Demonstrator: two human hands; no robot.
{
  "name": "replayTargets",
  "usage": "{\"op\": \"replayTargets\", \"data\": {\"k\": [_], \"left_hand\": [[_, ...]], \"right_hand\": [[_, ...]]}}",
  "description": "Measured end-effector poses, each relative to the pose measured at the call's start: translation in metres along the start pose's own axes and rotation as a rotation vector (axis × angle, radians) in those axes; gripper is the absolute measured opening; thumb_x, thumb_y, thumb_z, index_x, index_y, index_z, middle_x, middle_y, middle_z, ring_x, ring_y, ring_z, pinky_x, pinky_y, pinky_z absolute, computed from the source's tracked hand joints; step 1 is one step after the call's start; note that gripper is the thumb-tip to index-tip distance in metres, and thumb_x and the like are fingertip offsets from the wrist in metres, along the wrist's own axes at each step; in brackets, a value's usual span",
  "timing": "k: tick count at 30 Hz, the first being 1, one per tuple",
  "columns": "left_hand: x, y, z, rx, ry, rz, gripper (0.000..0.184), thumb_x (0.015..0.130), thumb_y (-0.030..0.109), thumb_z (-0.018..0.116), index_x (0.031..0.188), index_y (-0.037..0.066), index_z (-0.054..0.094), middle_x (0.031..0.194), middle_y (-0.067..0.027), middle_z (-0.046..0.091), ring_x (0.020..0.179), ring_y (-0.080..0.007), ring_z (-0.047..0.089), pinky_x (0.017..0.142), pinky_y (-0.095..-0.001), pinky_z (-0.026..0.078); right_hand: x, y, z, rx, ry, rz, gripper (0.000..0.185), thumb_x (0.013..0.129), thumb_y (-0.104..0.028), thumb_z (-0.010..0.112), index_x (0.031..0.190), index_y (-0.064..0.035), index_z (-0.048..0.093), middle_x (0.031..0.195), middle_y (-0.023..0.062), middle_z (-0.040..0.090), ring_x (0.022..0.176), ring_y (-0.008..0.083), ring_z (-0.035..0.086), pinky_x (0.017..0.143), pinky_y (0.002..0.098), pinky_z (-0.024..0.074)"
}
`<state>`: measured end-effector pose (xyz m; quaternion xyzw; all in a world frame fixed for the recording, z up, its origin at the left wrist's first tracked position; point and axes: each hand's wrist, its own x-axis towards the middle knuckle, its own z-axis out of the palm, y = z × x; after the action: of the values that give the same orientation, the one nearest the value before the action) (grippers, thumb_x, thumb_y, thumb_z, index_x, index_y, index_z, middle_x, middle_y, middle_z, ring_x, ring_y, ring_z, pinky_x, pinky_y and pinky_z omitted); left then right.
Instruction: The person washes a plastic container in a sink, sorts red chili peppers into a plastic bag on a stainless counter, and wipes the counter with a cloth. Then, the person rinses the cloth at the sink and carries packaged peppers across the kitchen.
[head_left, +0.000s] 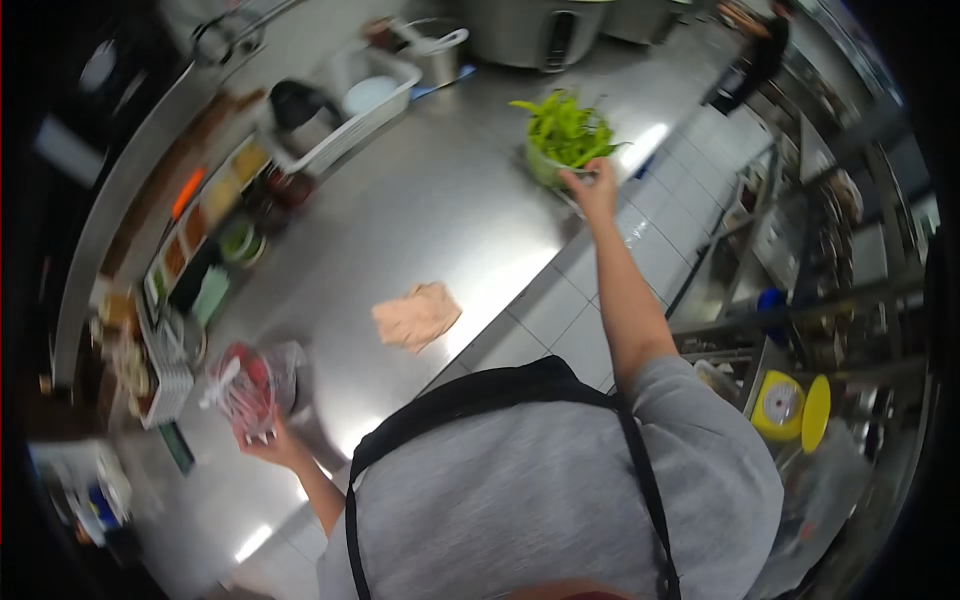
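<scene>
My right hand [597, 188] is closed on the near rim of a clear tub [543, 168] heaped with long green peppers [566, 130], by the counter's edge. On the other side, my left hand [268, 445] is closed around the lower end of a clear plastic bag [248, 385] with something red inside; the red contents are too blurred to name. Between my two hands, a crumpled tan cloth [417, 316] lies on the steel counter [400, 220].
White baskets [385, 95] and small food containers [240, 243] line the counter's back. Large metal cookers [535, 30] stand at the far end. Behind me are a shelf rack [800, 315] and a yellow scale [779, 405]. Another person [757, 55] stands in the aisle.
</scene>
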<state>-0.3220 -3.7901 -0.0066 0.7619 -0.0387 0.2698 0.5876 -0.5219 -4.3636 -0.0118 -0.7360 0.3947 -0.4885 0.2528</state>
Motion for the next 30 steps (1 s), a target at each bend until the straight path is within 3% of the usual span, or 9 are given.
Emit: {"op": "replayTargets", "data": {"k": [8,11,13,16,20,22,30], "left_hand": [[-0.027,0.015,0.102,0.002,-0.128,0.059,0.077,0.060,0.010,0.082,0.120,0.005,0.033,0.123,-0.0128,0.039,0.110,-0.0257,0.043,0.086,-0.0378,0.042],[-0.055,0.044,0.168,-0.081,-0.215,-0.041,0.078,0.059,0.011,0.082,0.119,0.008,0.032,0.123,-0.0132,0.038,0.109,-0.0266,0.043,0.087,-0.0401,0.040],[-0.072,0.064,0.216,-0.102,-0.239,-0.007,0.074,0.061,0.010,0.081,0.119,0.009,0.034,0.127,-0.0121,0.037,0.111,-0.0265,0.042,0.086,-0.0404,0.040],[-0.097,0.103,0.283,-0.190,-0.512,0.073,0.056,0.069,0.009,0.075,0.113,0.008,0.042,0.134,-0.0090,0.033,0.112,-0.0237,0.042,0.084,-0.0377,0.041],[-0.138,0.124,0.370,-0.164,-0.557,0.111,0.049,0.070,0.010,0.074,0.109,0.006,0.045,0.133,-0.0096,0.034,0.109,-0.0220,0.044,0.078,-0.0352,0.044],[-0.158,0.148,0.405,0.045,-0.505,0.268,0.041,0.071,0.009,0.074,0.102,0.003,0.048,0.128,-0.0102,0.035,0.103,-0.0210,0.044,0.074,-0.0331,0.047],[-0.246,0.217,0.513,-0.177,-0.588,0.320,0.033,0.069,0.002,0.073,0.092,0.005,0.049,0.122,-0.0117,0.035,0.099,-0.0183,0.045,0.066,-0.0252,0.050]], "right_hand": [[0.025,0.036,-0.050,0.008,0.043,0.083,0.046,0.057,-0.025,0.081,0.078,-0.0047,0.045,0.081,0.0070,0.046,0.077,0.0235,0.046,0.070,0.0330,0.0397],[0.046,0.078,-0.100,0.006,0.089,0.056,0.045,0.057,-0.026,0.081,0.076,-0.0050,0.045,0.079,0.0063,0.046,0.076,0.0230,0.046,0.069,0.0332,0.0400],[0.063,0.100,-0.145,0.009,0.099,0.064,0.044,0.057,-0.026,0.080,0.074,-0.0050,0.045,0.077,0.0060,0.046,0.076,0.0231,0.046,0.069,0.0328,0.0403],[0.082,0.124,-0.215,-0.098,0.126,0.026,0.044,0.057,-0.025,0.080,0.074,-0.0049,0.046,0.078,0.0059,0.046,0.077,0.0225,0.047,0.070,0.0323,0.0408],[0.105,0.172,-0.286,-0.084,0.133,0.124,0.043,0.058,-0.023,0.080,0.075,-0.0040,0.045,0.081,0.0065,0.048,0.080,0.0215,0.049,0.073,0.0323,0.0427],[0.115,0.197,-0.306,-0.099,0.157,0.144,0.042,0.058,-0.022,0.080,0.075,-0.0040,0.045,0.082,0.0067,0.048,0.080,0.0216,0.049,0.073,0.0322,0.0428],[0.187,0.284,-0.343,-0.134,0.268,0.179,0.040,0.059,-0.019,0.079,0.073,-0.0043,0.045,0.081,0.0067,0.048,0.080,0.0219,0.049,0.073,0.0320,0.0428]]}}
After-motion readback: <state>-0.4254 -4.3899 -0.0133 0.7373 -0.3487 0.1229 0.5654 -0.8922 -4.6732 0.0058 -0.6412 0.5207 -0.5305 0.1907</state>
